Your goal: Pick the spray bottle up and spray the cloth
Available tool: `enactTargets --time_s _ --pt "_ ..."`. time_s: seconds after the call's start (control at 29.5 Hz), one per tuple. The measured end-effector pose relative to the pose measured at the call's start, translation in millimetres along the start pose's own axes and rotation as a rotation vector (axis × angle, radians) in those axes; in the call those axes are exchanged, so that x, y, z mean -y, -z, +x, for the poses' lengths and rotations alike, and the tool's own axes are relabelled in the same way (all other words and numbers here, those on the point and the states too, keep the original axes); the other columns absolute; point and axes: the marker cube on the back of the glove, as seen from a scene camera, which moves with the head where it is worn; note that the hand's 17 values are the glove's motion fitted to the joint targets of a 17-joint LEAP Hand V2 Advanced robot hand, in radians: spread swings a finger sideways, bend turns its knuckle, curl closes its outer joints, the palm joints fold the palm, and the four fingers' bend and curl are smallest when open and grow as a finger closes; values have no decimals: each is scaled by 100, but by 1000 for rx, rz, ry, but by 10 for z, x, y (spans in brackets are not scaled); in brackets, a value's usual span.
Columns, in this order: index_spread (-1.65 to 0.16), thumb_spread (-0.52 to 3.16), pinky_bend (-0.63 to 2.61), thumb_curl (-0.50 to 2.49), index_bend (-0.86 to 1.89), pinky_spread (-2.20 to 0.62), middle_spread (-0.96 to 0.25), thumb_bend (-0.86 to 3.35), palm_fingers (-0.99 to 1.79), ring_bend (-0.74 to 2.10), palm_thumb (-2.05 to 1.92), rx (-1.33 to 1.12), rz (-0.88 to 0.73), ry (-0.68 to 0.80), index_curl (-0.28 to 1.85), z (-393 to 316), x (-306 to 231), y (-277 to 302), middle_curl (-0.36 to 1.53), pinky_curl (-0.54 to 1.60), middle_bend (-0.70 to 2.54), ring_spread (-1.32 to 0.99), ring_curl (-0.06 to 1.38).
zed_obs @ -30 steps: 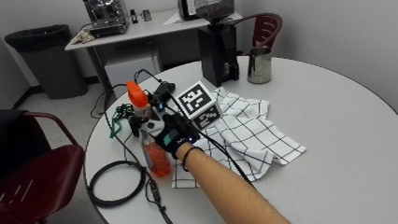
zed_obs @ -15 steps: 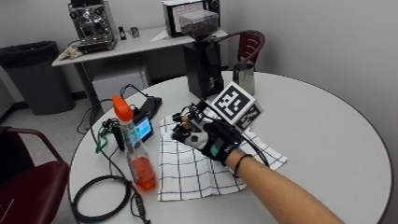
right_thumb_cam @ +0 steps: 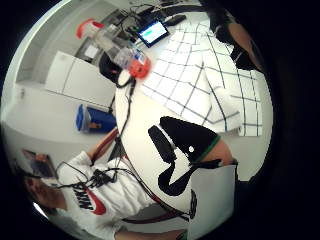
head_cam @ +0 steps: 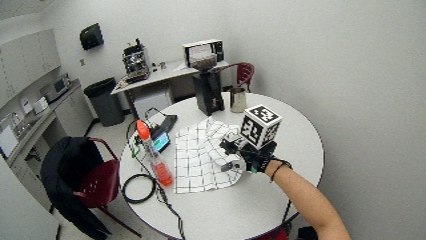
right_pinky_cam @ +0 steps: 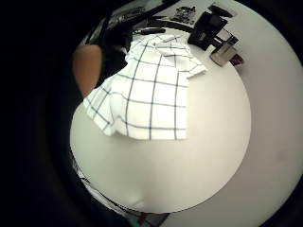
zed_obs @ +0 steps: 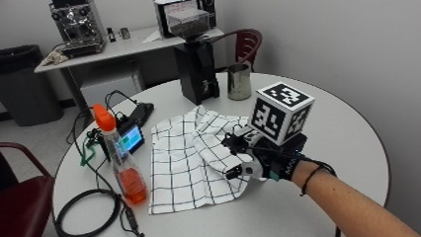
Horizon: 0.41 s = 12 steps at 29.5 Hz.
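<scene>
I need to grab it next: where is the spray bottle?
In the outside view the spray bottle stands upright near the table's left edge, beside the checked cloth, apart from the gloved hand.

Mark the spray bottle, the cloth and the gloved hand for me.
spray bottle (zed_obs: 120,158): outside view, on its clear body above the orange liquid.
cloth (zed_obs: 181,168): outside view, on the flat checked middle.
gloved right hand (zed_obs: 273,165): outside view, on the back of the glove.

"NIKE" in black on a white sweatshirt (right_thumb_cam: 95,192), with red swoosh.
</scene>
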Motion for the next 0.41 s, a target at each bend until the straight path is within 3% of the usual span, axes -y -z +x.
enactTargets --time_s 0.41 --pt "-28 106 17 29 12 19 -5 -2 80 37 52 -44 -47 0 26 80 -116 -149 41 30 42 -3 36"
